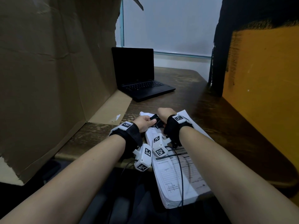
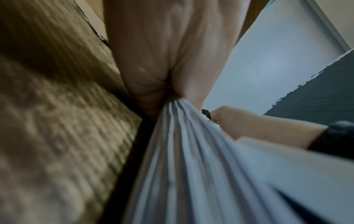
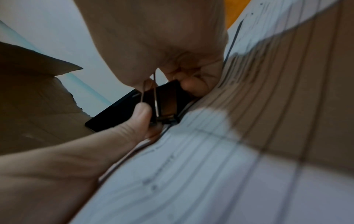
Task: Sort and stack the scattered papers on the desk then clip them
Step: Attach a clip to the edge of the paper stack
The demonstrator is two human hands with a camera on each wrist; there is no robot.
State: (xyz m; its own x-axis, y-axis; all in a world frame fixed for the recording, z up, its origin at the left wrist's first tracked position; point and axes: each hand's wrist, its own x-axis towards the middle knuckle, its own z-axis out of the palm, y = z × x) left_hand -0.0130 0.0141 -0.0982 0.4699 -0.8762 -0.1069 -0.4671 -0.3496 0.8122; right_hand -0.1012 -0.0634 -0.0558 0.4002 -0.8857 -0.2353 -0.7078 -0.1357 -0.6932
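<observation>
A thick stack of printed papers lies on the dark wooden desk and hangs over its near edge. At the stack's far end sits a black binder clip with wire handles. My left hand grips the stack's left edge, thumb on top beside the clip. In the left wrist view its fingers pinch the fanned sheets. My right hand holds the clip; the right wrist view shows its fingers curled on the clip and its handles. My left thumb touches the clip's side.
An open black laptop stands at the back of the desk. A tall cardboard sheet walls off the left side, and an orange panel stands at the right. A black cable runs across the papers.
</observation>
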